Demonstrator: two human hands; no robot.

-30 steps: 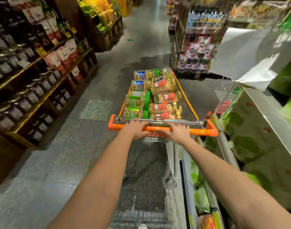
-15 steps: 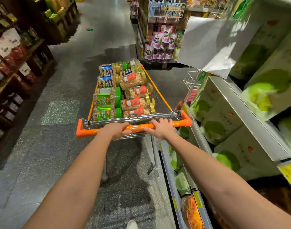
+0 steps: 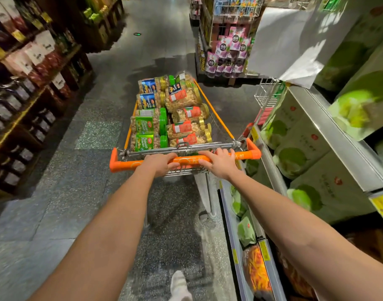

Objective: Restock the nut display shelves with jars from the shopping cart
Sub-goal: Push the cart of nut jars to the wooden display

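A wire shopping cart [image 3: 221, 124] with an orange handle bar [image 3: 125, 165] stands in the aisle ahead of me. Several clear nut jars lie on their sides in it: green-lidded ones [image 3: 147, 127] on the left, gold-lidded ones with red labels [image 3: 186, 114] on the right, blue-labelled ones [image 3: 149, 85] at the far end. My left hand [image 3: 162, 162] grips the handle bar near its middle. My right hand [image 3: 218, 161] holds the bar just to the right, fingers draped over it.
Dark wooden shelves [image 3: 23, 114] with jars and bags line the left. A metal shelf unit [image 3: 329, 131] with green-printed boxes runs close along the cart's right side. A rack of pink packets [image 3: 227, 55] stands ahead right. Grey floor [image 3: 77, 170] lies between.
The cart and I have rolled forward down the aisle, drifting right toward the metal shelves, then back a little left. Both hands stay on the handle bar.
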